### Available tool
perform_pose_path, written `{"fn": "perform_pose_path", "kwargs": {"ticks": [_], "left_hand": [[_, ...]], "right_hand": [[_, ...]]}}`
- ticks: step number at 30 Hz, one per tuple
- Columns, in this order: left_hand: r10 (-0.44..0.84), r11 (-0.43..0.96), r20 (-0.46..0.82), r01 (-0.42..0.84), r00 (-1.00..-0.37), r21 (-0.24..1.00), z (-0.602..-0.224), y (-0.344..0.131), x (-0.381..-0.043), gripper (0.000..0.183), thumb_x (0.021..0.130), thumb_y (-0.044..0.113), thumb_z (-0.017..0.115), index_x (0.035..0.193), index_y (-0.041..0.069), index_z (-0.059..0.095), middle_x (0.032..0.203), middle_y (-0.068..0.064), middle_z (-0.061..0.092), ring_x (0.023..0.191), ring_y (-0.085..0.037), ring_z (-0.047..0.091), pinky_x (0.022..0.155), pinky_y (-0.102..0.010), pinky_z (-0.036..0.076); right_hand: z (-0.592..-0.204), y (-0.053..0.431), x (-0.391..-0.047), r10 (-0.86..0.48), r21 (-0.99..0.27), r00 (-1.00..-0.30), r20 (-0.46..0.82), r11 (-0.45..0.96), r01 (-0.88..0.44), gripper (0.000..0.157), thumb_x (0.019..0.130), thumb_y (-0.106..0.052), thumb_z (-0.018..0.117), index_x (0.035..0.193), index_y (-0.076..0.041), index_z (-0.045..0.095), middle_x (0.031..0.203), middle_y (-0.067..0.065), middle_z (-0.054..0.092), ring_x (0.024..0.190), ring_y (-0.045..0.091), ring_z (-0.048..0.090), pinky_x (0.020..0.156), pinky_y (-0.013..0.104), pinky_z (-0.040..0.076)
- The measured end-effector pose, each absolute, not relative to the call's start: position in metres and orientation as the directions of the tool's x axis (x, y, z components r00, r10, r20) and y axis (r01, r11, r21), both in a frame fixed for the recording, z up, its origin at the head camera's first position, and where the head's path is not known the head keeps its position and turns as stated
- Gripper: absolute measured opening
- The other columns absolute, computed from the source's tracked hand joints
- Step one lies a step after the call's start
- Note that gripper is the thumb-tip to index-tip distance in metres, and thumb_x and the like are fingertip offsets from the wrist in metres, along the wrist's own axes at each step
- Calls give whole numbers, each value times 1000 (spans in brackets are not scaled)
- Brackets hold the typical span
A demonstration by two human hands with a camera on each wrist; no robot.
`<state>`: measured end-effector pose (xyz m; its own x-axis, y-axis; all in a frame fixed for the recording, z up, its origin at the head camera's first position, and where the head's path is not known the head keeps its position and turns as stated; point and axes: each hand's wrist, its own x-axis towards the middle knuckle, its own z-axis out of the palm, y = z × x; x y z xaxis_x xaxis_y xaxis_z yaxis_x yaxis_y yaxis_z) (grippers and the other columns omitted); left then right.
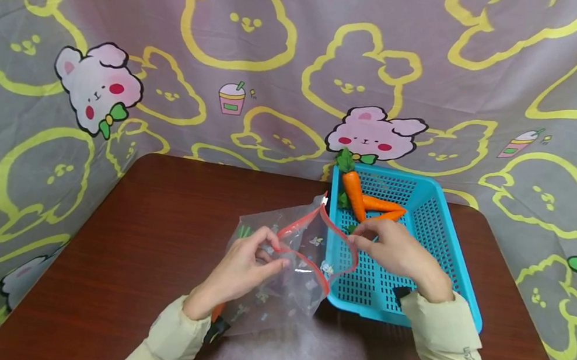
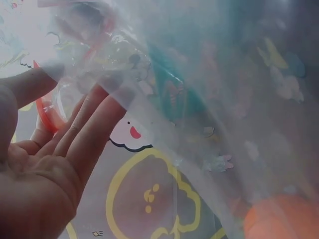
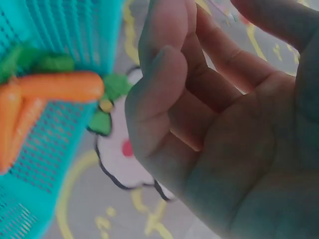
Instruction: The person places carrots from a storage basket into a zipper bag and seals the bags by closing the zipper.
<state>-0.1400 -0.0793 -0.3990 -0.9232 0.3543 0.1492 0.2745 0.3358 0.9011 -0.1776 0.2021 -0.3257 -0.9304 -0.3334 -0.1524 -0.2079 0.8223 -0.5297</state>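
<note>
A clear zip bag (image 1: 276,296) with a red zip strip and small printed pictures hangs between both hands, its mouth spread apart. My left hand (image 1: 245,266) holds the left side of the rim; in the left wrist view, its fingers (image 2: 89,124) extend against the plastic. My right hand (image 1: 392,249) pinches the opposite side of the rim, above the basket; in the right wrist view its fingers are curled. Green leaves (image 1: 244,232) show through the plastic, and an orange carrot (image 2: 279,219) appears low in the left wrist view. Whether it lies inside the bag is hard to tell.
A blue plastic basket (image 1: 451,259) stands at the right of the brown table (image 1: 157,219). Several carrots (image 1: 354,194) with green tops lie at its back left, one leaning on the rim. A patterned cloth (image 1: 280,56) hangs around the table.
</note>
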Motion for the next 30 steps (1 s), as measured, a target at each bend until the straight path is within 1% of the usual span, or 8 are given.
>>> {"fn": "perform_pose_path", "kwargs": {"ticks": [3, 5, 8, 14, 18, 23, 27, 30], "left_hand": [[340, 331, 156, 273, -927, 903, -398, -80, -141, 25, 85, 13, 73, 98, 14, 52, 101, -6, 69, 74, -8, 70, 58, -26, 53], [334, 324, 164, 277, -928, 905, -398, -80, -141, 25, 85, 13, 73, 98, 13, 52, 99, -8, 69, 73, -8, 70, 58, -26, 53], [336, 315, 172, 283, -926, 906, -398, -81, -141, 24, 86, 12, 72, 99, 12, 52, 97, -10, 69, 73, -12, 70, 57, -26, 51], [339, 305, 166, 275, -926, 912, -398, -80, -142, 24, 86, 12, 71, 100, 10, 51, 95, -10, 69, 74, -20, 71, 54, -25, 49], [335, 300, 163, 269, -928, 915, -397, -80, -141, 24, 87, 10, 71, 100, 9, 51, 95, -11, 69, 75, -22, 71, 54, -24, 50], [329, 302, 156, 260, -931, 917, -398, -78, -140, 24, 87, 12, 71, 100, 10, 51, 93, -10, 70, 75, -20, 71, 53, -24, 49], [320, 308, 140, 242, -937, 920, -398, -76, -139, 23, 87, 14, 71, 99, 14, 51, 88, -7, 72, 74, -19, 71, 51, -24, 47], [316, 304, 143, 243, -938, 921, -399, -74, -139, 23, 87, 13, 71, 98, 14, 51, 86, -7, 72, 73, -24, 71, 51, -23, 46]], "right_hand": [[-309, 213, -182, -316, -517, -941, -124, 830, -211, 25, 94, -27, 62, 106, -7, 69, 89, 6, 66, 78, 20, 55, 61, 29, 47], [-299, 218, -186, -307, -498, -944, -117, 841, -212, 26, 94, -28, 61, 106, -6, 68, 91, 8, 66, 78, 21, 55, 60, 29, 47], [-288, 225, -192, -311, -447, -943, -116, 864, -230, 26, 95, -28, 60, 107, -6, 68, 95, 8, 68, 81, 20, 57, 62, 29, 47], [-283, 231, -206, -355, -358, -928, -113, 886, -295, 23, 94, -28, 61, 102, -8, 68, 92, 6, 66, 77, 18, 54, 63, 30, 44], [-289, 233, -214, -424, -381, -899, -115, 854, -354, 19, 92, -25, 64, 102, -10, 68, 88, 3, 64, 78, 17, 53, 65, 30, 44], [-307, 235, -228, -462, -409, -882, -93, 826, -389, 18, 90, -19, 66, 103, -8, 69, 91, 4, 65, 85, 20, 55, 74, 36, 48], [-328, 236, -242, -438, -397, -895, -89, 839, -371, 21, 89, -13, 65, 108, -4, 67, 104, 13, 66, 95, 28, 58, 82, 46, 50], [-346, 238, -252, -405, -408, -906, -124, 853, -325, 28, 90, -8, 64, 117, 0, 63, 120, 20, 61, 109, 37, 56, 90, 53, 49]]}}
